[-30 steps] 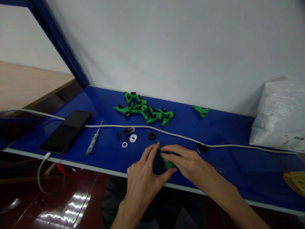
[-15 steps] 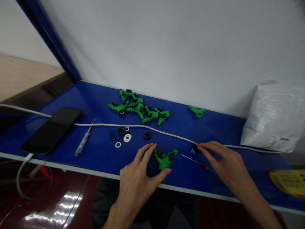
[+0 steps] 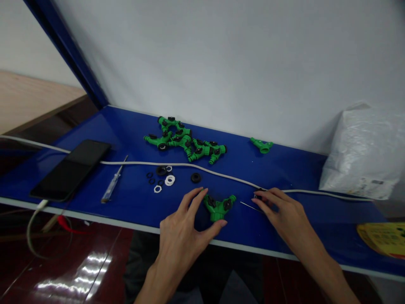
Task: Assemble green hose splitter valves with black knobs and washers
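A green Y-shaped hose splitter point(image 3: 217, 209) with black valve levers lies near the table's front edge. Around its left side curves my left hand point(image 3: 186, 230), thumb and fingers spread apart; a fingertip is close to one outlet, and I cannot tell if it touches. To the right, my right hand point(image 3: 281, 207) is closed in a pinch over a small black part point(image 3: 257, 196), mostly hidden by the fingertips. A thin metal shaft point(image 3: 249, 206) pokes out from under that hand, the rest of it covered.
Several green splitters point(image 3: 180, 139) cluster at the back, with a bare green body point(image 3: 262, 145) farther right. Black and white rings point(image 3: 170, 180), a screwdriver point(image 3: 114, 181) and a phone point(image 3: 71, 171) lie left. A white cable point(image 3: 221, 174) crosses the table; a plastic-wrapped package point(image 3: 360, 156) stands right.
My right hand has shifted slightly left, now covering the small black part and the red-handled end of the thin tool. My left hand and the splitter hold nearly the same place.
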`<state>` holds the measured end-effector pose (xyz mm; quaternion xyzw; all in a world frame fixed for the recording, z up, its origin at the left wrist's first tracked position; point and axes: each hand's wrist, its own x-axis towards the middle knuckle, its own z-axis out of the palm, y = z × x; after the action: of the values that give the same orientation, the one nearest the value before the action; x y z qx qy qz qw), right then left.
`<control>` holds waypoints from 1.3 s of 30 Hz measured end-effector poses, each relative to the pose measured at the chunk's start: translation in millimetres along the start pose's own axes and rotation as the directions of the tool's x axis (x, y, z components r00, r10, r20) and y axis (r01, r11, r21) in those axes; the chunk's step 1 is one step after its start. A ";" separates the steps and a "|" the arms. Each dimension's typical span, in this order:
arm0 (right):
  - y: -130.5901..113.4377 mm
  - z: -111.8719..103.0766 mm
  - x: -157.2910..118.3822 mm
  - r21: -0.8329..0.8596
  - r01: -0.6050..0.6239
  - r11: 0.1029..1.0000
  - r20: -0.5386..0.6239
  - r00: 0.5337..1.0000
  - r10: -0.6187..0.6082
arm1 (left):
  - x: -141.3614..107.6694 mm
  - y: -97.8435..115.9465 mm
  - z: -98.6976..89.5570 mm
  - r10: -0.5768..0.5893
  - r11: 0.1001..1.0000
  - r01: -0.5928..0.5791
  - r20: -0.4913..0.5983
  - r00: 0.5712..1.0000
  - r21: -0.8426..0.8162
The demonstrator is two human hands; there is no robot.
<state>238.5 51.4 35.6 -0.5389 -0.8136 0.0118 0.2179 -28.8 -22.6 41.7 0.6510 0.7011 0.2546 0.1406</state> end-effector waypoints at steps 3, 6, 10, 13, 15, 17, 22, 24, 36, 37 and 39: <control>-1.5 0.7 0.6 0.034 -0.014 0.999 -0.010 1.000 0.014 | -0.3 -0.1 0.4 0.004 1.000 -0.004 -0.009 1.000 -0.001; -3.1 0.2 2.1 0.061 -0.035 0.998 -0.006 0.999 0.035 | -0.3 -1.0 0.7 0.011 1.000 -0.011 -0.006 1.000 -0.006; -2.4 -1.7 4.6 0.079 -0.054 0.995 0.021 0.998 0.053 | 0.0 -1.2 0.7 0.012 1.000 -0.012 -0.005 1.000 0.000; -0.7 -1.1 5.1 0.076 -0.054 0.996 0.028 0.998 0.052 | -0.1 -0.6 0.8 0.008 1.000 -0.008 -0.004 1.000 0.006; 0.1 0.2 4.6 0.069 -0.056 0.996 0.028 0.998 0.054 | -0.2 -0.9 1.2 0.007 1.000 -0.007 -0.002 1.000 0.008; 0.2 1.5 3.8 0.060 -0.056 0.997 0.028 0.998 0.055 | -0.4 -2.1 2.0 0.008 1.000 -0.008 -0.002 1.000 0.002; -1.7 2.3 3.8 0.010 -0.025 1.000 0.032 0.999 0.025 | -0.2 -5.6 3.4 0.039 0.999 -0.039 -0.008 0.999 -0.009; -3.3 1.9 5.1 -0.008 -0.014 1.000 0.044 0.999 0.014 | 0.2 -5.4 3.4 0.040 0.999 -0.040 -0.011 0.999 -0.012; -12.2 2.8 20.1 -0.076 0.104 0.992 0.170 0.981 -0.089 | -1.3 -6.6 5.0 0.038 0.997 -0.039 -0.012 0.999 -0.070; -15.1 1.8 21.2 -0.077 0.099 0.992 0.159 0.984 -0.086 | -1.4 -6.4 4.5 0.037 0.996 -0.038 -0.010 0.999 -0.077; -22.6 -2.2 24.5 -0.053 0.079 0.995 0.123 0.990 -0.072 | -1.2 -5.8 2.6 0.030 0.996 -0.030 -0.006 1.000 -0.089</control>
<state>211.7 63.1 51.7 -0.5121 -0.8452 0.0128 0.1527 -32.1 -23.5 36.3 0.6540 0.6795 0.2891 0.1641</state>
